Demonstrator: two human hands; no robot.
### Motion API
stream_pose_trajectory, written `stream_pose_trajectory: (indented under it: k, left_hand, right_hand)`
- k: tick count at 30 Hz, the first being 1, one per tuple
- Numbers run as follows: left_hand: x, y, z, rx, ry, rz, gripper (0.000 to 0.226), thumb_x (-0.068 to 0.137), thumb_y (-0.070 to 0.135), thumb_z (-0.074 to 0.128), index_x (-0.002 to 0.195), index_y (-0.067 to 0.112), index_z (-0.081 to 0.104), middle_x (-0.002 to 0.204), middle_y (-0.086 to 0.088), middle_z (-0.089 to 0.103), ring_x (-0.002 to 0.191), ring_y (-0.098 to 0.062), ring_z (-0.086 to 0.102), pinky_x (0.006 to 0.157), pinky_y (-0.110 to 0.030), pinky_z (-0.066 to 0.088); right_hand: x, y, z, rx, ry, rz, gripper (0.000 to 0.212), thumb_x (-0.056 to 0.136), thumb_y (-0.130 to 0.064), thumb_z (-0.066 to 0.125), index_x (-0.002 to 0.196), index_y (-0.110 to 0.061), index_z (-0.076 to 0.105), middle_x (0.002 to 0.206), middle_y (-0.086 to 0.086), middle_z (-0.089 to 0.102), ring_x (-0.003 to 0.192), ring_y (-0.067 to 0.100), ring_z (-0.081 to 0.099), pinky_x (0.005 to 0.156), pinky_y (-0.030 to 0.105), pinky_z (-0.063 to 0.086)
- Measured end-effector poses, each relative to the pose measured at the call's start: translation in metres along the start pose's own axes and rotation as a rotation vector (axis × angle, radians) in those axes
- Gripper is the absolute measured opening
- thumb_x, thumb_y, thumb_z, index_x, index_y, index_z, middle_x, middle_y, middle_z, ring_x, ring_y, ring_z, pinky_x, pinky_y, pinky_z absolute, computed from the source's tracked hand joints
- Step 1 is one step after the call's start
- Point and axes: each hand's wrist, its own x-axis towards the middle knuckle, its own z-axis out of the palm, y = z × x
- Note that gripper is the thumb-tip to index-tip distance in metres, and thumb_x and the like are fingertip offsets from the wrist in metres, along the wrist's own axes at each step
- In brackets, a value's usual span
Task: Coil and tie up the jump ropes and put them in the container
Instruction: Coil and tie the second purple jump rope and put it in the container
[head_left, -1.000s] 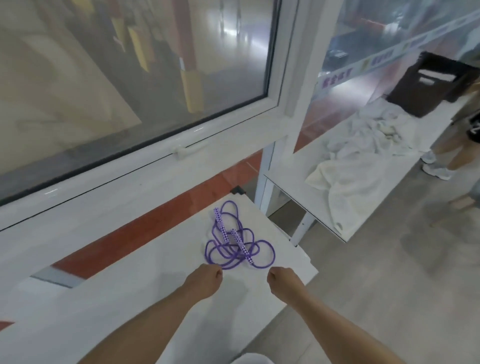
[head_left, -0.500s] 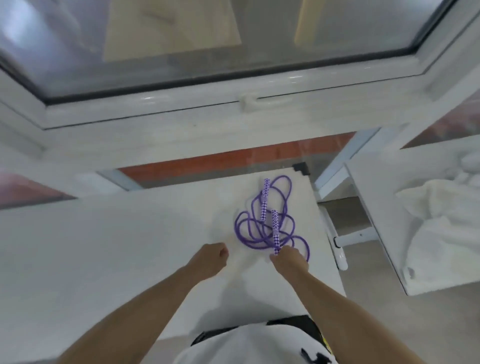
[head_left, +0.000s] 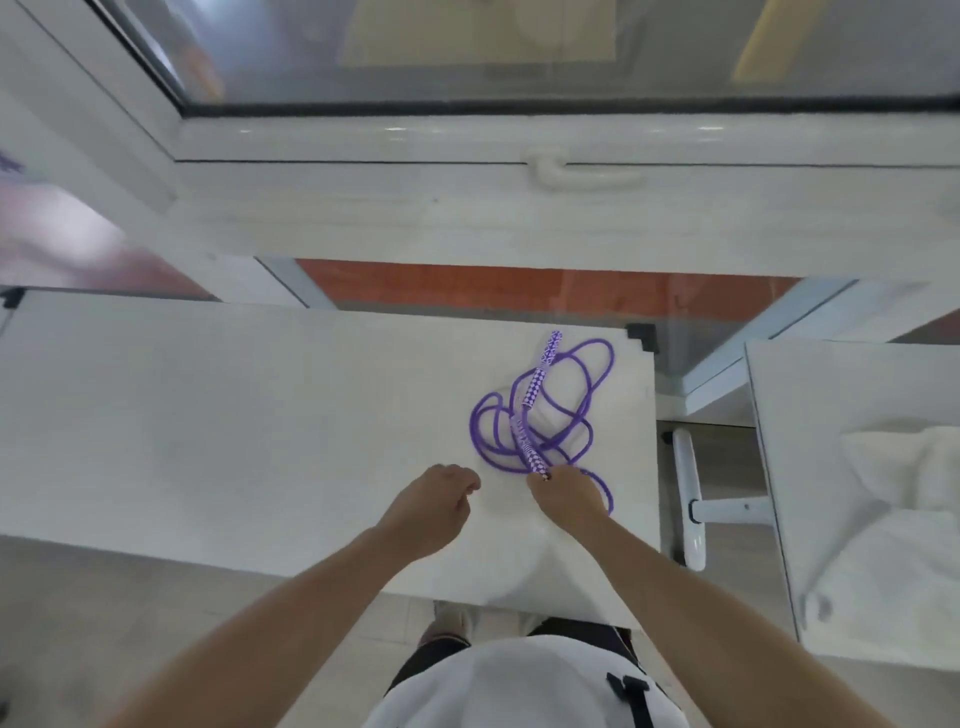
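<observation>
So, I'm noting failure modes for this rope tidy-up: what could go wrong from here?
1. The rope lies in crossed loops with both handles across them, so pulling the near handle from the right hand may tighten a tangle.
2. The pile sits near the table's right edge; a loop could slip off.
3. The left hand holds nothing, so the loops may drag unchecked.

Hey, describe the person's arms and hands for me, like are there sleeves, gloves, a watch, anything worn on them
Both forearms are bare from the frame's lower edge to the wrists, with no sleeves showing. The left hand and right hand wear no gloves, and no watch, bracelet or ring is visible. Below them a white top with a black strap shows.
</observation>
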Motion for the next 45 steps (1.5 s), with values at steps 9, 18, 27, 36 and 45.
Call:
stream_pose_trajectory:
  k: [9, 18, 27, 36, 45]
  left_hand:
    - [0.029, 0.059, -0.034, 0.028, 0.041, 0.442, 0.051, 0.096, 0.046, 0.056, 0.142, 0.027, 0.044, 0.135, 0.005, 0.056, 0.126, -0.015, 0.048, 0.108, -0.033, 0.041]
    - [0.025, 0.032, -0.079, -0.431, 0.030, 0.189, 0.029, 0.102, 0.050, 0.044, 0.126, 0.041, 0.057, 0.068, 0.011, 0.057, 0.058, -0.001, 0.049, 0.062, -0.018, 0.042]
    - [0.011, -0.028, -0.132, -0.842, 0.162, -0.113, 0.024, 0.102, 0.050, 0.041, 0.120, 0.050, 0.059, 0.054, -0.003, 0.046, 0.044, -0.016, 0.043, 0.043, -0.027, 0.040]
    - [0.008, -0.083, -0.158, -1.347, 0.441, -0.560, 0.010, 0.090, 0.015, 0.041, 0.089, 0.011, 0.050, 0.068, -0.005, 0.047, 0.040, -0.015, 0.032, 0.041, -0.021, 0.025]
    - [0.000, -0.028, -0.109, -1.509, 0.021, -0.500, 0.021, 0.093, 0.000, 0.039, 0.100, 0.005, 0.058, 0.071, -0.007, 0.057, 0.048, -0.018, 0.044, 0.044, -0.022, 0.033]
  right_hand:
    - [-0.076, -0.032, -0.085, 0.093, -0.065, -0.234, 0.020, 0.094, -0.026, 0.057, 0.078, -0.017, 0.065, 0.066, -0.008, 0.057, 0.064, 0.009, 0.050, 0.061, 0.019, 0.037]
    - [-0.095, -0.046, -0.122, 0.312, 0.087, -0.346, 0.033, 0.097, -0.038, 0.058, 0.068, -0.024, 0.064, 0.057, -0.013, 0.056, 0.054, 0.000, 0.049, 0.065, 0.023, 0.040]
    - [-0.083, -0.035, -0.133, 0.353, 0.150, -0.378, 0.016, 0.096, -0.028, 0.066, 0.088, -0.016, 0.073, 0.064, -0.009, 0.060, 0.062, 0.008, 0.053, 0.064, 0.021, 0.048]
    - [-0.067, -0.055, -0.111, 0.444, 0.397, -0.172, 0.032, 0.102, -0.035, 0.056, 0.086, -0.014, 0.073, 0.051, -0.009, 0.049, 0.050, 0.011, 0.045, 0.052, 0.020, 0.039]
    - [-0.066, -0.121, -0.014, 0.963, 0.155, -0.070, 0.020, 0.099, -0.006, 0.046, 0.089, -0.005, 0.063, 0.054, 0.002, 0.046, 0.043, 0.016, 0.037, 0.043, 0.027, 0.029]
